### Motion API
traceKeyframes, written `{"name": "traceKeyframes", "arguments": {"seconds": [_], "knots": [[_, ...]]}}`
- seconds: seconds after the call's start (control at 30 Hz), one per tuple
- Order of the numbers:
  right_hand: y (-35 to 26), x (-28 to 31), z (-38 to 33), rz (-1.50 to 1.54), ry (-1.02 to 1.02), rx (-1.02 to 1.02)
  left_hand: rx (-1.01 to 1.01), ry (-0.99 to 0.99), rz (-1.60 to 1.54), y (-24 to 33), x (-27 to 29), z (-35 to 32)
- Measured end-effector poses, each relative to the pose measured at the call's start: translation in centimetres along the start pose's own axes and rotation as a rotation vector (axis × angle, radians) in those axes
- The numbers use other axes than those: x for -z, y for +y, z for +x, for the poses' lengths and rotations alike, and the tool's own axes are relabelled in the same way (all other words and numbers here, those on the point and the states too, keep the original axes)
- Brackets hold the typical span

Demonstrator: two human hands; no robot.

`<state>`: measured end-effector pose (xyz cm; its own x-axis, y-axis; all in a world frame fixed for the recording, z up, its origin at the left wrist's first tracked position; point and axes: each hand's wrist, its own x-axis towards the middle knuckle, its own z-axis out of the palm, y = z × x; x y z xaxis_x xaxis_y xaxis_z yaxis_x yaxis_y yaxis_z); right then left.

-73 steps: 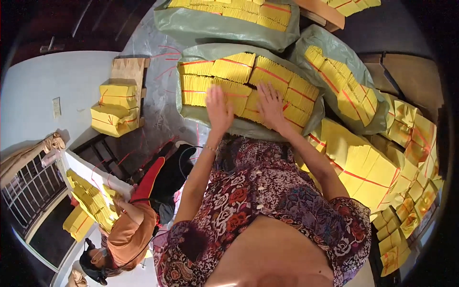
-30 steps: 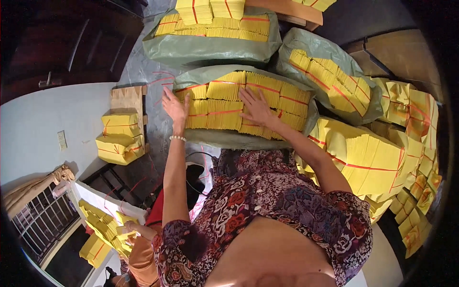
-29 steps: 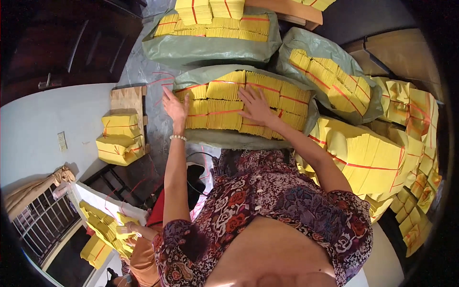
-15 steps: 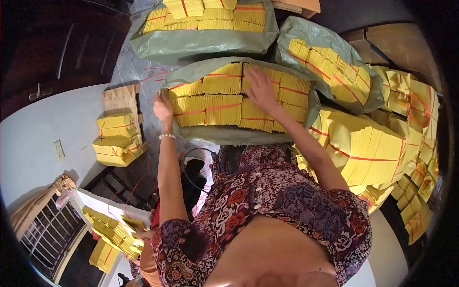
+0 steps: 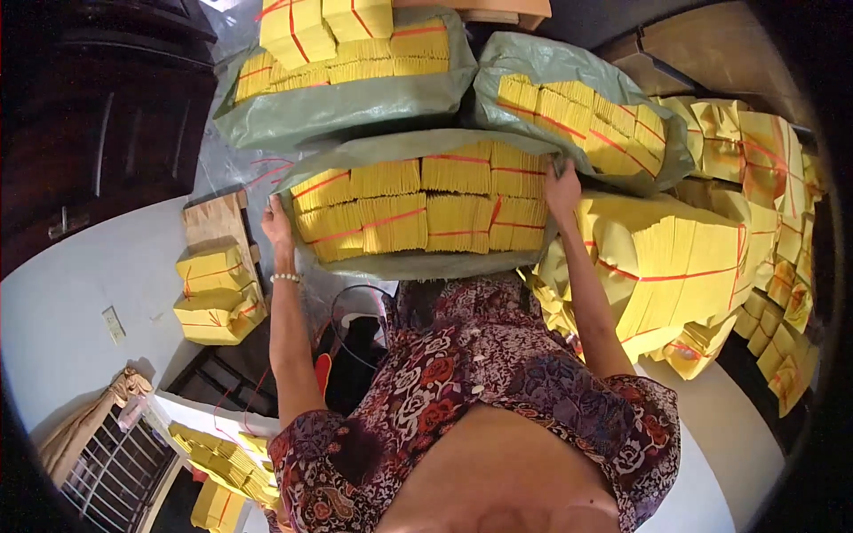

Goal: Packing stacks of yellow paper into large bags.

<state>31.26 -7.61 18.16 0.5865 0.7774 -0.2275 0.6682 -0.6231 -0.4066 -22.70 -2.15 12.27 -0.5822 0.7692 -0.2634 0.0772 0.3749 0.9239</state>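
In front of me stands a green woven plastic sack, its mouth spread wide. Packed inside are several bundles of yellow folded paper, tied with red string and set in two rows. My left hand grips the sack's rim at its left end, a beaded bracelet on the wrist. At the opposite end my right hand is closed on the rim too. The fingertips of both hands are partly hidden by the sack's edge.
Two more filled green sacks, a far-left one and a far-right one, stand behind. Large tied yellow bundles pile up at my right. At left, two yellow bundles lie by a wooden board.
My right hand has moved off the paper bundles to the sack's right rim and gripped it. My left hand stays on the left rim. The whole view has shifted slightly.
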Motion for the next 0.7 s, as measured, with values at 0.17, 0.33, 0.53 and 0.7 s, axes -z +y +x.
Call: {"name": "traceKeyframes", "arguments": {"seconds": [0.17,0.33,0.53,0.7], "knots": [[1.3,-1.3,0.6,0.483,0.048,-0.090,0.060,-0.197,0.071,2.8,1.8,0.8],[2.7,1.2,-1.7,0.450,0.027,0.015,0.046,-0.290,0.088,5.2,0.4,-2.2],[1.8,1.6,-1.7,0.378,0.094,0.150,-0.002,-0.176,0.214,5.4,1.0,-0.7],[-0.5,5.9,-2.8,0.092,-0.012,0.315,-0.305,-0.073,0.408,5.2,1.4,-2.5]]}}
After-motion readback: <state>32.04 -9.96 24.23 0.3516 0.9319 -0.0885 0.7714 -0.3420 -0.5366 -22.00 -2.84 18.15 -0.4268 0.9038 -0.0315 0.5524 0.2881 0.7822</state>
